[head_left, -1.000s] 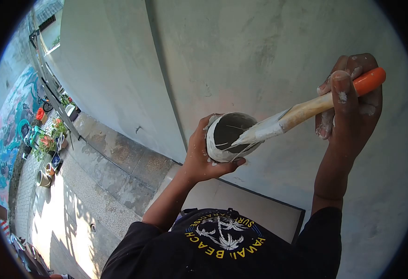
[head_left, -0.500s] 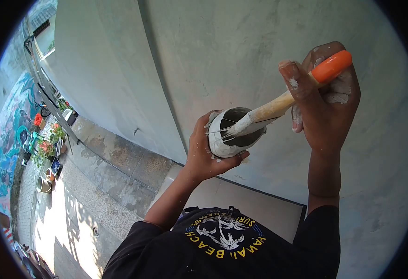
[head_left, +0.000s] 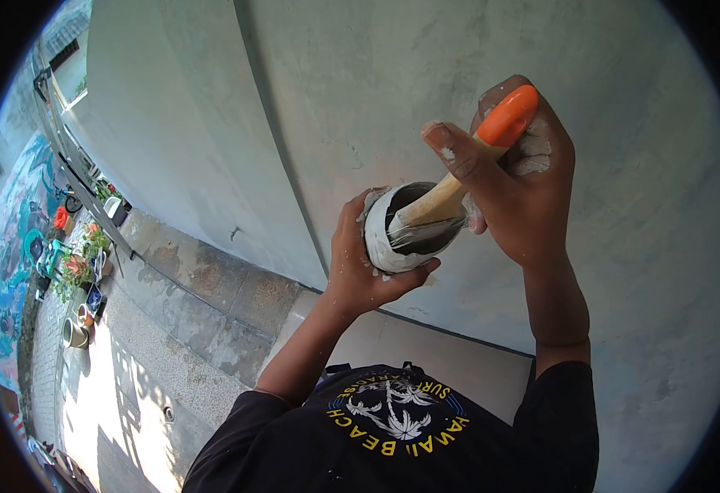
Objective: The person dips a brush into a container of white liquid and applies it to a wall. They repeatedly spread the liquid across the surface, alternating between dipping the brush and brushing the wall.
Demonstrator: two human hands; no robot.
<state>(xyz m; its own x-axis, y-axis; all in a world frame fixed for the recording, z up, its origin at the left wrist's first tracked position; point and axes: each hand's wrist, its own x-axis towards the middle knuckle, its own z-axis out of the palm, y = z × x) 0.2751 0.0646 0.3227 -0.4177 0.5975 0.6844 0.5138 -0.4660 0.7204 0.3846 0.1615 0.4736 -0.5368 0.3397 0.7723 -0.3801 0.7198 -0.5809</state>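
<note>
In my left hand (head_left: 360, 263) is a small round paint can (head_left: 384, 251), its rim and outside smeared with whitish paint. The can tilts so that its mouth faces up and toward the right. My right hand (head_left: 528, 181) grips a paintbrush (head_left: 438, 202) by its pale wooden handle, which has an orange end. The brush slants down to the left, with its paint-coated head inside the can's mouth; the bristle tips are partly hidden there. Dried white paint spots the fingers of my right hand.
A grey-green wall (head_left: 393, 90) rises in front, with a vertical edge left of the can. A low light ledge (head_left: 409, 341) runs along its foot. Potted plants (head_left: 80, 267) and a painted mural (head_left: 11, 271) stand far left, beyond a sunlit paved path (head_left: 163, 345).
My right hand has moved left and slightly up, carrying the brush deeper into the can. The left hand and can have shifted only slightly.
</note>
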